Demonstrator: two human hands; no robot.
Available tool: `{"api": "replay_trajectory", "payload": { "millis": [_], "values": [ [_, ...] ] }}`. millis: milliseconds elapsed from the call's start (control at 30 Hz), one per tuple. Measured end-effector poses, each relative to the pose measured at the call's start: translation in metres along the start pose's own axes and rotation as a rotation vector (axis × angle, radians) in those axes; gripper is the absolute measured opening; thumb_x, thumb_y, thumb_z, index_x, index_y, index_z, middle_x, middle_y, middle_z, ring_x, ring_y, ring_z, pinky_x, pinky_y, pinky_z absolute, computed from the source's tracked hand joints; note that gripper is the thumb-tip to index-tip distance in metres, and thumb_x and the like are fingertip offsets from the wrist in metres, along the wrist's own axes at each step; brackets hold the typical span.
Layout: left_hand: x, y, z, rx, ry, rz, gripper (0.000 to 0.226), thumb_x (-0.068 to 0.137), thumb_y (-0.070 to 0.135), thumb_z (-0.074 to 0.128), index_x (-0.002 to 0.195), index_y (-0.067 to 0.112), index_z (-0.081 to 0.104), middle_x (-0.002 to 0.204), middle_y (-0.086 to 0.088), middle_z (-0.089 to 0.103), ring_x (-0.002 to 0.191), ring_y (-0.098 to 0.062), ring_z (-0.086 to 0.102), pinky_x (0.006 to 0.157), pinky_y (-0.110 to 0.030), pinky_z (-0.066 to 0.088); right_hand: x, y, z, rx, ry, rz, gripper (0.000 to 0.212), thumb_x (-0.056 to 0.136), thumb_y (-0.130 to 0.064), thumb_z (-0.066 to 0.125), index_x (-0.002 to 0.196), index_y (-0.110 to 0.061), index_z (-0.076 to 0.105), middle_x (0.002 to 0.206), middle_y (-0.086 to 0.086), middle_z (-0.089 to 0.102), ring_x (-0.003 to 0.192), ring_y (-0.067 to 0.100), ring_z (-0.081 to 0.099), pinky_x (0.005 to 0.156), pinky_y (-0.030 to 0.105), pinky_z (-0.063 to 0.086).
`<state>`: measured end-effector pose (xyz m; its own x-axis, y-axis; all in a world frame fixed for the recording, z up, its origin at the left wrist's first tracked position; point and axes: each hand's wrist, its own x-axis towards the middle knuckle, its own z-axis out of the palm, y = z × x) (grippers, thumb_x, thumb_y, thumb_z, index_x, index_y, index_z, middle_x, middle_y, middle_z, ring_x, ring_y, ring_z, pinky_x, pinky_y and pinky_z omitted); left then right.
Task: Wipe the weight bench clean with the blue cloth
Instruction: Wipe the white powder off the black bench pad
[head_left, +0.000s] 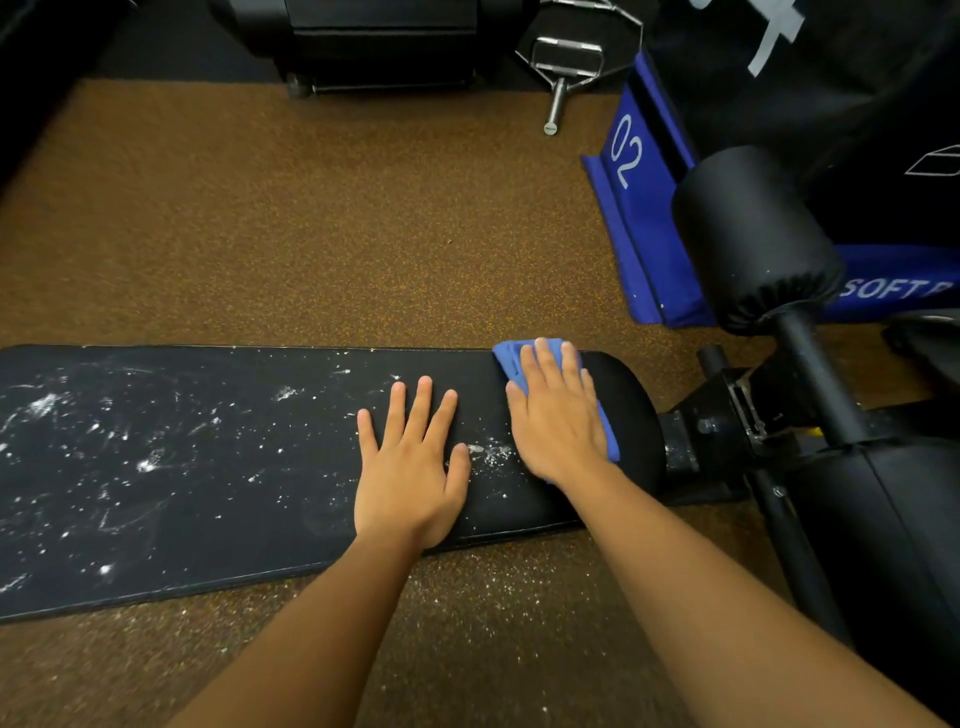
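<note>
The black padded weight bench (182, 467) runs across the view from the left edge to the right of centre, speckled with white powder, thickest on its left half. My right hand (558, 421) lies flat with straight fingers on the blue cloth (511, 358), pressing it onto the bench's right end. The cloth shows above my fingers and along my hand's right side. My left hand (413, 467) rests flat on the pad, fingers spread, just left of the right hand. A patch of powder (491, 452) sits between the two hands.
The bench's black metal frame (727, 415) and a black foam roller (753, 234) stand at the right. A blue and black soft box (639, 197) marked 02 sits behind them. A metal bar attachment (563, 62) lies on the brown speckled floor (311, 218). Powder dusts the floor near me.
</note>
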<state>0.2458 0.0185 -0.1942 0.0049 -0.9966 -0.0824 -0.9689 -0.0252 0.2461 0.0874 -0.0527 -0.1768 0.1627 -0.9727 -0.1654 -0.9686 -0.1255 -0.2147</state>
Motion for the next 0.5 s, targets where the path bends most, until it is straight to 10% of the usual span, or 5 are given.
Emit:
{"api": "replay_trajectory", "payload": {
  "millis": [500],
  "values": [
    [-0.001,0.001,-0.001,-0.003,0.011,0.005,0.061,0.093,0.051,0.008,0.152,0.032,0.005,0.160,0.004,-0.004,0.145,-0.019,-0.016,0.116,-0.051,-0.009,-0.030,0.029,0.008,-0.051,0.086,0.157,0.059,0.097,-0.036,0.036,0.151,-0.024,0.017,0.160,0.003,0.009,0.144,0.033,0.008,0.113,0.051,0.016]
  ]
}}
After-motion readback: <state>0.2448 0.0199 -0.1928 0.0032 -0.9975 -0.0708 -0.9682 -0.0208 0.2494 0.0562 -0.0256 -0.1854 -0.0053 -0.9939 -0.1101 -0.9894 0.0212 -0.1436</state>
